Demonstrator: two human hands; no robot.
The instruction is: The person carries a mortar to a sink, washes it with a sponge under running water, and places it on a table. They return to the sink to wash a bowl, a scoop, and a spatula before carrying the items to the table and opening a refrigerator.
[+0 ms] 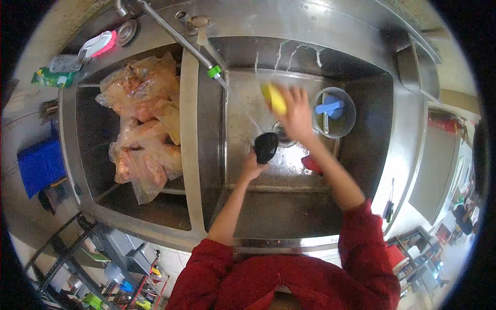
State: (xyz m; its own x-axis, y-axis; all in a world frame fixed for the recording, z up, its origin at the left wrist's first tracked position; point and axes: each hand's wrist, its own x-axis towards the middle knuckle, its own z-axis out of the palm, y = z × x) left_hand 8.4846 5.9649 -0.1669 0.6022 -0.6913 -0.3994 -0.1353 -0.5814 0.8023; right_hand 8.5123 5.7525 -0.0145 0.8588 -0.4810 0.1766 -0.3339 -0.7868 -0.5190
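Note:
Over the right basin of a steel sink point(194, 139), my left hand point(253, 166) is closed round a black object point(266, 147), whose kind I cannot make out. A thin stream of water from the faucet point(181, 39) falls close to that object. Higher up, my right hand point(297, 116) grips a yellow sponge point(274, 99), slightly blurred. The drain point(283, 135) lies between my hands. A red object point(311, 164) sits on the basin floor, partly behind my right forearm.
Right of my right hand stands a clear round tub point(349, 120) with blue items inside. Bags of raw meat point(150, 129) fill much of the left basin. A pink-edged brush point(101, 44) and a green packet point(51, 78) lie on the left rim.

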